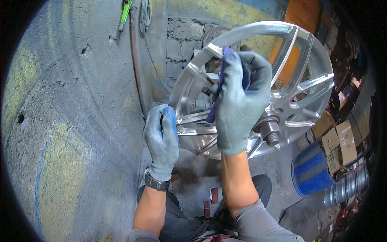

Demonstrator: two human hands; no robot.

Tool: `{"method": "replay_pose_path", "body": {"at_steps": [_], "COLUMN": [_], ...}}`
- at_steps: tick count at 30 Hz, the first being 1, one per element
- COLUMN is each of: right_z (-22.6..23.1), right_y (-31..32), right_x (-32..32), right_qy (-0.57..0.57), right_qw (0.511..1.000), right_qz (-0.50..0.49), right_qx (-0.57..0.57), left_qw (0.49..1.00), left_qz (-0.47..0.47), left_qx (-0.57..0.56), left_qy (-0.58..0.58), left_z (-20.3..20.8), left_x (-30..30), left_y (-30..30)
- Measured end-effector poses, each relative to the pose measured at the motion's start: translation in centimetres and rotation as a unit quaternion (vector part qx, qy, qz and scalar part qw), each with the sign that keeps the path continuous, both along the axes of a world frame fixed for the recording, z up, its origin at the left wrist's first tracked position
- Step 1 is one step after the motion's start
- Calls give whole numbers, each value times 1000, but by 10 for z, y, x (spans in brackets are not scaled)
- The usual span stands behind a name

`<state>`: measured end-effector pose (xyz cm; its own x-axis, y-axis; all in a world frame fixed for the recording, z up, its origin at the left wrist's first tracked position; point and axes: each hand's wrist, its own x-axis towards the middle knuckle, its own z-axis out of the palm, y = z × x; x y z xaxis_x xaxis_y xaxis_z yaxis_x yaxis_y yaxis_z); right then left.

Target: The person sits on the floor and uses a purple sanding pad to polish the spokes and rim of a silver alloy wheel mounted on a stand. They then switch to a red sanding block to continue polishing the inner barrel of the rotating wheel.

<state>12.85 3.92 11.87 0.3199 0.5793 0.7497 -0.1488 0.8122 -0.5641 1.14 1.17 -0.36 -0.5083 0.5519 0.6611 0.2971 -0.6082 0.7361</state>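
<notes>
A silver alloy wheel [278,32] with many spokes stands in front of me, mounted on a threaded shaft with a large nut [269,130]. My right hand [242,105], in a grey glove, is closed on a folded purple sandpaper strip [212,115]. It holds the strip over the wheel's left spokes, near the rim; the palm hides the exact contact. At the wheel's left edge, my gloved left hand [162,137] has its fingers curled round the rim. A blue patch shows along its thumb side, and I cannot tell what it is.
A rough grey wall [80,105] rises close on the left, with a cable [151,60] hanging beside it. At right stand a blue barrel [312,169], cardboard boxes [340,143] and a ribbed metal duct [347,186]. Dark red strips [214,195] lie on the floor between my legs.
</notes>
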Motion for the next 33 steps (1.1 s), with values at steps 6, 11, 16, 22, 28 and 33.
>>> {"method": "replay_pose_path", "body": {"at_steps": [6,11,16,22,28,33], "right_z": [2,0,6,7,-6,6], "right_y": [-2,0,-1,-3,6,-1], "right_x": [0,-2,1,2,1,1], "right_qy": [-18,-16,-13,-48,-91,-19], "right_qw": [1000,1000,1000,998,989,1000], "right_qz": [-17,-19,-7,-32,-97,-9], "right_qx": [-9,-4,0,2,56,-17], "left_qw": [998,998,999,999,998,999], "left_qz": [-9,-9,-17,-9,-4,2], "left_qx": [-46,-52,-21,-23,-41,5], "left_qy": [29,44,41,35,37,46], "left_z": [-3,-7,-3,-2,-7,-2], "left_x": [-2,-4,-2,0,-2,0], "left_y": [-3,0,-2,0,0,0]}}
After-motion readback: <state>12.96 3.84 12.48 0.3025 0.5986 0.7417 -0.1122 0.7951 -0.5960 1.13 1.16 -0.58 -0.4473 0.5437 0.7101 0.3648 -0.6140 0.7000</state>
